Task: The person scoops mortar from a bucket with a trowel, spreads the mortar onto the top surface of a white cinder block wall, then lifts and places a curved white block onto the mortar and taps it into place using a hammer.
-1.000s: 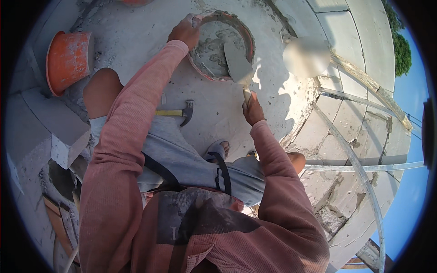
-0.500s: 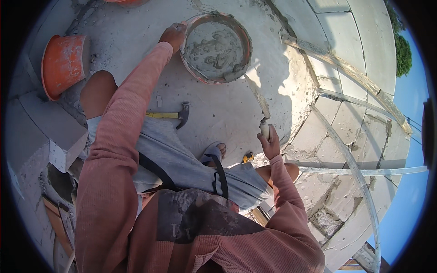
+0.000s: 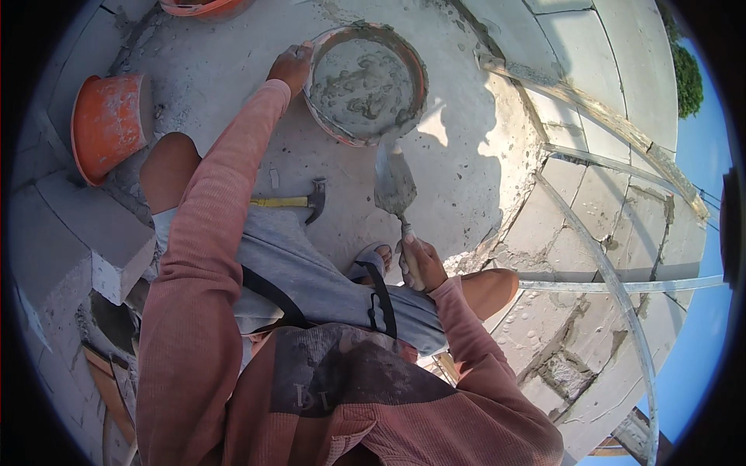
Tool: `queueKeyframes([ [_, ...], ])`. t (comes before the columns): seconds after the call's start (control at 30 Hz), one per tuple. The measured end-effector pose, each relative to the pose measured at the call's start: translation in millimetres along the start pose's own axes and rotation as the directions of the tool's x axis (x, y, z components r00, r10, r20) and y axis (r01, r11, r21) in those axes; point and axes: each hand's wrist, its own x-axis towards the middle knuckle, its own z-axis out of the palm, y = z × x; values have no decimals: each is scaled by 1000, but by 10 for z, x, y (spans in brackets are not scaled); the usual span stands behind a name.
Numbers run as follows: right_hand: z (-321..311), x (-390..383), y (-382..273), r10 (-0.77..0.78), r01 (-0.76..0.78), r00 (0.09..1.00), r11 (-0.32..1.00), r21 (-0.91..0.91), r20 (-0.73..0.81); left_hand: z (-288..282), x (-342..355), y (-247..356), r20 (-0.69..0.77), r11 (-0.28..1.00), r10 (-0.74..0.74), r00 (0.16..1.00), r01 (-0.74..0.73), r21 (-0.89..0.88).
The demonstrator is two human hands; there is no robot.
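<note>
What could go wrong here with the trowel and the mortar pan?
The left hand grips only the rim of the mortar pan, so it might tip or slide and spill. The right hand holds the trowel by its handle, blade pointing at the pan; wet mortar could drop off it. The hammer lies loose by the knee, and the slab edge is close, so things may get knocked over it.

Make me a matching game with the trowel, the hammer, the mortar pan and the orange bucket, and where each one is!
Things:
1. trowel
2. hammer
3. mortar pan
4. orange bucket

Places:
A. lying on its side at the far left
B. held by its handle in the right hand
C. lying on the concrete beside the left forearm
D. gripped at the rim by the left hand

Pairs: 1-B, 2-C, 3-D, 4-A
</note>
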Motion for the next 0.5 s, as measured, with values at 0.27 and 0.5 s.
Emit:
queueKeyframes([
  [0.27,1314,-93,-568,-32,14,999,365,931,-2,62,35,59,16,1000,19,1000,-19,24],
  [0.5,1971,236,-855,13,78,996,282,956,-86,23,40,26,52,999,45,998,-45,10],
])
